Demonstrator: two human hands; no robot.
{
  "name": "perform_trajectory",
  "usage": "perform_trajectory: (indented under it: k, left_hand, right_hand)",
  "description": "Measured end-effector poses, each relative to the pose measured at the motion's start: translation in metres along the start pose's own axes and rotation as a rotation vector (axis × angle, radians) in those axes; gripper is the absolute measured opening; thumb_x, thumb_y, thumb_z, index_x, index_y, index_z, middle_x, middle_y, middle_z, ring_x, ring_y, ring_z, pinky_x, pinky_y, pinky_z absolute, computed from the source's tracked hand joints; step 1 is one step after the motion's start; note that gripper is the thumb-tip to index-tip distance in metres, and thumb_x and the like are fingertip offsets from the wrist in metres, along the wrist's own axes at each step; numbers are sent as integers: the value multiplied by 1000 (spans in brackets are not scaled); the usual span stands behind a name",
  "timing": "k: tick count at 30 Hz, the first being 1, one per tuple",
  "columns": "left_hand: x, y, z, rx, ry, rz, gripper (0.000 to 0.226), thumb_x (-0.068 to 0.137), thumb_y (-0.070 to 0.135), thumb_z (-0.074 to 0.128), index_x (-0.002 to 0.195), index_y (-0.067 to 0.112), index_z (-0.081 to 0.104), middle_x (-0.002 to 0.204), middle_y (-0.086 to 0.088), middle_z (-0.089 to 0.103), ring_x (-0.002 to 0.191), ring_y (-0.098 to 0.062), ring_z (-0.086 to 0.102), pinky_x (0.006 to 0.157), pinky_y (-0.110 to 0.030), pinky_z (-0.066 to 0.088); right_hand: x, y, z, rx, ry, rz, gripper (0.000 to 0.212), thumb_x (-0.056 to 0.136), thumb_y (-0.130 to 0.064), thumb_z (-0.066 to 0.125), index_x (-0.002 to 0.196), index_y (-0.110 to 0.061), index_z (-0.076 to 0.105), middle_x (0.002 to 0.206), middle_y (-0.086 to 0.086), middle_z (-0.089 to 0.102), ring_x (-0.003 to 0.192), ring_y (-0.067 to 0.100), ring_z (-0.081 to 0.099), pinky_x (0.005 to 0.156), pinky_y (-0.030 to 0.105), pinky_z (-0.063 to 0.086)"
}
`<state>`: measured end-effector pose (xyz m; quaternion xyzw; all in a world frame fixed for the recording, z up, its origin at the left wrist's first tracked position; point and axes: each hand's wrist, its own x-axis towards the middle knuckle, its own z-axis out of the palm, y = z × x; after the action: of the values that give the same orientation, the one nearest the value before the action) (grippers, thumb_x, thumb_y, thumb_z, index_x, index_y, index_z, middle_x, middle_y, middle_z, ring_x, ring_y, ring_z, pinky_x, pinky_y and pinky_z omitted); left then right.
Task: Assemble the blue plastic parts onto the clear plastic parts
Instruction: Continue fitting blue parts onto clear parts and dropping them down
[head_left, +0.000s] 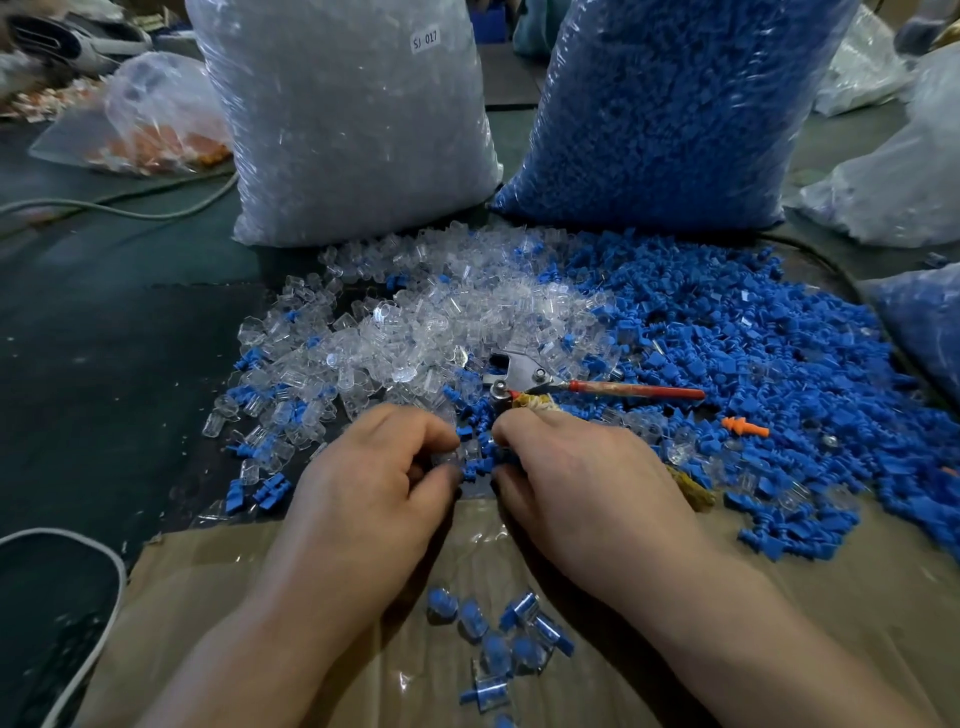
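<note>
The left hand (374, 478) pinches a clear part (445, 458). The right hand (582, 478) seems to pinch a blue part (500, 455) just right of it, fingertips nearly meeting.

Bare hands on our screen now.
We see our left hand (374, 483) and right hand (587, 483), forearms (727, 623) uncovered.

The left hand (379, 467) pinches a clear part (445, 458) beside the right hand (587, 473) (blue parts (727, 338) heaped beyond).
</note>
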<state>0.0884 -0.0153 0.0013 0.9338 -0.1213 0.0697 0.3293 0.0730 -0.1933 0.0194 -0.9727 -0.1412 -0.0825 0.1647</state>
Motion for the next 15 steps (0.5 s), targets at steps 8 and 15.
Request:
perform_trajectory:
  k: [8, 15]
  left_hand:
    - [-5, 2, 4, -531, 75, -164, 32, 66, 53, 76, 93, 44, 61, 78, 10, 65, 62, -5, 60, 52, -27, 49]
    - [-6, 7, 2, -791, 49, -252, 35, 63, 43, 91, 80, 32, 63, 70, -6, 71, 58, -25, 72, 52, -34, 57]
  right_hand:
    - [-2, -2, -11, 639, 32, 281, 9, 92, -32, 63, 86, -26, 68, 75, -4, 68, 68, 9, 65, 66, 33, 56]
    - [2, -4, -14, 1783, -73, 580, 10, 69, -9, 73, 78, -8, 74, 69, 17, 63, 51, 20, 60, 43, 24, 50]
